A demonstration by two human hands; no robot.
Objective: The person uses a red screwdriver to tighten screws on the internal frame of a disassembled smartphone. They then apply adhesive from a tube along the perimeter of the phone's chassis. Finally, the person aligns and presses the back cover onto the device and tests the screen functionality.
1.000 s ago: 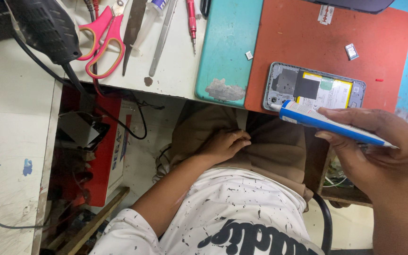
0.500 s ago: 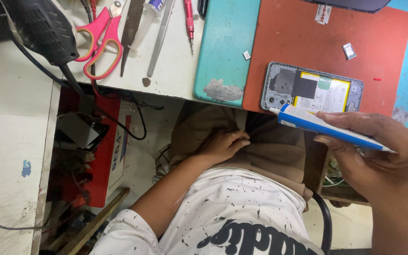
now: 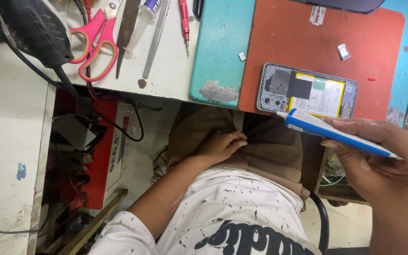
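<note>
The slim blue-and-white glue tube (image 3: 338, 133) lies slantwise in the right hand (image 3: 383, 160), gripped along its rear half between thumb and fingers, its white nozzle pointing up and left and ending just beside the lower edge of the opened grey smartphone (image 3: 308, 90); whether the tip touches the phone cannot be told. The tube's tail pokes out past the hand, and the hand's own wrist is cut off at the frame's right and bottom edge. The phone lies back-off and flat on the orange-red rubber mat (image 3: 308, 33), showing a yellowish battery and a dark shield plate; the small parts inside are too fine to make out. The mat sits on a teal cutting mat (image 3: 220, 47) at the front edge of the white worktop (image 3: 166, 80), with two tiny silver pieces and a small white label on or near it. The left hand (image 3: 223, 144) rests well apart from the tube, down on the lap over brown trousers, fingers loosely curled and holding nothing. Further left on the worktop lie pink-handled scissors (image 3: 93, 45), a metal file, steel tweezers (image 3: 156, 40) and a red screwdriver (image 3: 184, 21), their upper ends cut off, beside a black tool whose cable drops below the worktop.
</note>
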